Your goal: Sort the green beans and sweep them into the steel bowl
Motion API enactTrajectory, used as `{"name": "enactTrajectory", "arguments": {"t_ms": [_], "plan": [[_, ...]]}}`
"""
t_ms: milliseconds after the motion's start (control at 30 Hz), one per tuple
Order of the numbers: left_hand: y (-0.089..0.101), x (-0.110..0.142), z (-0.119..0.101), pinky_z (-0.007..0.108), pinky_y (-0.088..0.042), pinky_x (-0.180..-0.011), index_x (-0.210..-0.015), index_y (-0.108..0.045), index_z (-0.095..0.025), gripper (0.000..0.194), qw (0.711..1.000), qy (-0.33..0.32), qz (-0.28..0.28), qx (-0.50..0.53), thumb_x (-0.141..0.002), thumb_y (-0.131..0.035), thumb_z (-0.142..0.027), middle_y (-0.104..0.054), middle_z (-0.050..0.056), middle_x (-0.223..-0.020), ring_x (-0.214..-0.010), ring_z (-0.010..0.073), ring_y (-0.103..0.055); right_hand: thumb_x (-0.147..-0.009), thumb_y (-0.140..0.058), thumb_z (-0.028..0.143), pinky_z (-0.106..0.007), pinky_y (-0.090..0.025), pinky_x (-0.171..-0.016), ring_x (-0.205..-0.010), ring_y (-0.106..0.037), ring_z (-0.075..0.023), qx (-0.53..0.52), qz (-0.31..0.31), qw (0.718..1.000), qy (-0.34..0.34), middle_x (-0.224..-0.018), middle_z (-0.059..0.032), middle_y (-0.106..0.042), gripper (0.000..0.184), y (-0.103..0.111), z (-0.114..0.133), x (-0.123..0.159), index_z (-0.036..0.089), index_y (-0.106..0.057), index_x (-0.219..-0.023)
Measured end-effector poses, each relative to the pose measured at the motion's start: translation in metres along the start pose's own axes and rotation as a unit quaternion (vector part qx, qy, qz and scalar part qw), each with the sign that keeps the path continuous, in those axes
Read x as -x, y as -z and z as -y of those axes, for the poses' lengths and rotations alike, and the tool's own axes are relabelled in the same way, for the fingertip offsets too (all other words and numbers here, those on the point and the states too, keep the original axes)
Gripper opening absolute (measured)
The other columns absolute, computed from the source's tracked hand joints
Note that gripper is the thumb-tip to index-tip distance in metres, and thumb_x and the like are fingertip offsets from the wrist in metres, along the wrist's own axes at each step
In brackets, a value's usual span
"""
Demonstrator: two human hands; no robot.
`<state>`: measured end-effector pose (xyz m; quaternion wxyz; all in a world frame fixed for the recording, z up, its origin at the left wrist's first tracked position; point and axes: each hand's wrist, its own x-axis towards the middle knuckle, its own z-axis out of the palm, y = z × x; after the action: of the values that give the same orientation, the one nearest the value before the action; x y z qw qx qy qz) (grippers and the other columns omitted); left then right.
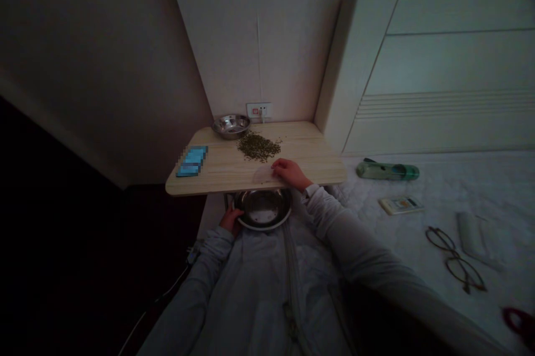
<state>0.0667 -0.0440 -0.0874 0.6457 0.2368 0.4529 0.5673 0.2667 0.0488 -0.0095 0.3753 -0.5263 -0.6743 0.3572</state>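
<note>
My left hand [231, 219] grips the left rim of a shiny metal bowl [264, 208], which sits just below the front edge of a small wooden table [221, 175]. Over the tabletop near that edge is my right hand [290, 172], its fingers pinched on a thin, clear plastic piece [263, 174]. Beyond it lies a loose spread of small green-brown seeds or beans [259, 147]. A few grains lie close to the plastic piece. Whether grains are inside the held bowl is too dark to tell for sure.
A second metal bowl [231, 127] stands at the table's back left. A blurred blue phone-like item [192, 161] lies on the left side. On the bed to the right are a green bottle-like case [388, 170], a phone [401, 204] and eyeglasses [455, 258]. A wall socket [259, 110] is behind.
</note>
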Motion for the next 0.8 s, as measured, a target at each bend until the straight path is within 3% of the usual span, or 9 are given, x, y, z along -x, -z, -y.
{"name": "enactTrajectory", "arguments": {"t_ms": [200, 533, 800], "plan": [[-0.0016, 0.0002, -0.0005, 0.034, -0.047, -0.072, -0.104, -0.057, -0.02, 0.057, 1.0, -0.002, 0.015, 0.017, -0.049, -0.059, -0.008, -0.065, -0.001, -0.069, -0.079, 0.0225, -0.062, -0.067, -0.048, 0.021, -0.022, -0.035, -0.057, -0.055, -0.047, -0.0095, 0.017, 0.021, 1.0, 0.011, -0.06, 0.0017, -0.061, 0.018, 0.0005, 0.0011, 0.0036, 0.015, -0.06, -0.079], [-0.0037, 0.0015, -0.0024, 0.033, -0.047, -0.073, -0.1, -0.058, -0.018, 0.056, 1.0, 0.006, -0.021, 0.008, -0.046, -0.059, -0.008, -0.065, -0.001, -0.067, -0.079, 0.023, -0.062, -0.067, -0.048, 0.02, -0.021, -0.034, -0.058, -0.055, -0.046, -0.0086, 0.045, 0.035, 0.998, 0.015, -0.057, 0.003, -0.057, 0.017, 0.0014, 0.0019, 0.0041, 0.014, -0.061, -0.077], [-0.0029, 0.0007, -0.0014, 0.036, -0.048, -0.074, -0.105, -0.057, -0.019, 0.058, 1.0, 0.003, 0.004, 0.018, -0.049, -0.058, -0.007, -0.066, 0.0, -0.07, -0.078, 0.0234, -0.063, -0.065, -0.049, 0.019, -0.021, -0.035, -0.059, -0.054, -0.046, -0.0083, -0.018, 0.061, 0.998, 0.014, -0.056, 0.0036, -0.058, 0.017, 0.0001, -0.0013, 0.0035, 0.015, -0.06, -0.077]]}}
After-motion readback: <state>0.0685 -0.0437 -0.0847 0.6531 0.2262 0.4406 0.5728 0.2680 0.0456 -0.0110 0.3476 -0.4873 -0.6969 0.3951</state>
